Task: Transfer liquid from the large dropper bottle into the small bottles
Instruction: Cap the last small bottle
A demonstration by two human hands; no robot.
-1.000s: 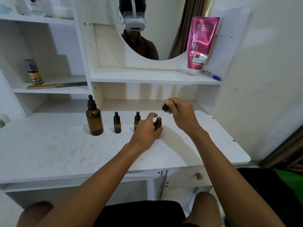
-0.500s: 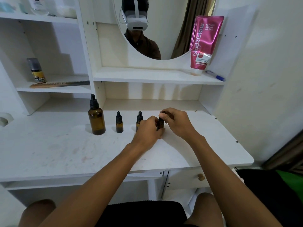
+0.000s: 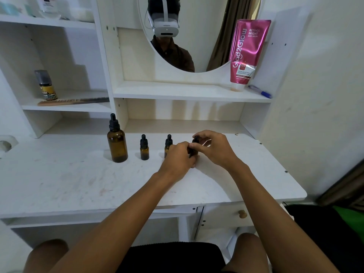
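The large amber dropper bottle stands capped on the white desk, left of centre. To its right stand two small capped amber bottles, one free and one partly behind my left hand. My left hand grips the body of a third small bottle standing on the desk. My right hand pinches that bottle's black dropper cap, which sits on the bottle's neck. Most of that bottle is hidden by my fingers.
A pink tube and a blue pen are on the shelf under the oval mirror. A small spray can and a comb lie on the left shelf. A drawer knob is below the desk's front edge.
My right hand has lowered the dropper cap from above the third small bottle down onto its neck. My left hand has kept its grip on that bottle.
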